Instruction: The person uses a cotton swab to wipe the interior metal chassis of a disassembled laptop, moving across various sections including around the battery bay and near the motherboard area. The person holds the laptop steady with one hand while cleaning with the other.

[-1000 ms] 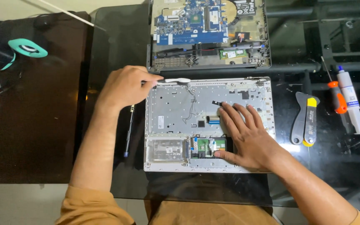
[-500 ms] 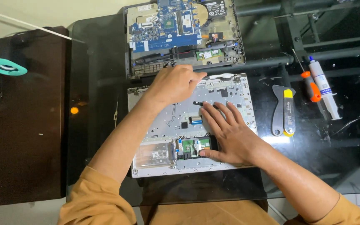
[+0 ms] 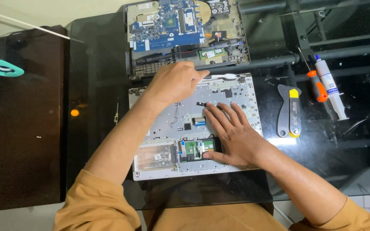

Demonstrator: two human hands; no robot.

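white label on grey tube (image 3: 331, 87)

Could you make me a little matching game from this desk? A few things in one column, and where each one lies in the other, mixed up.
Things:
1. blue circuit board
2. orange-handled screwdriver
3. teal tape roll
4. right hand

Places:
A. far left, on the dark table
B. flat on the silver laptop cover
C. inside the open laptop base at the top
D. right side of the glass desk, beside a white tube

Pairs: 1-C, 2-D, 3-A, 4-B
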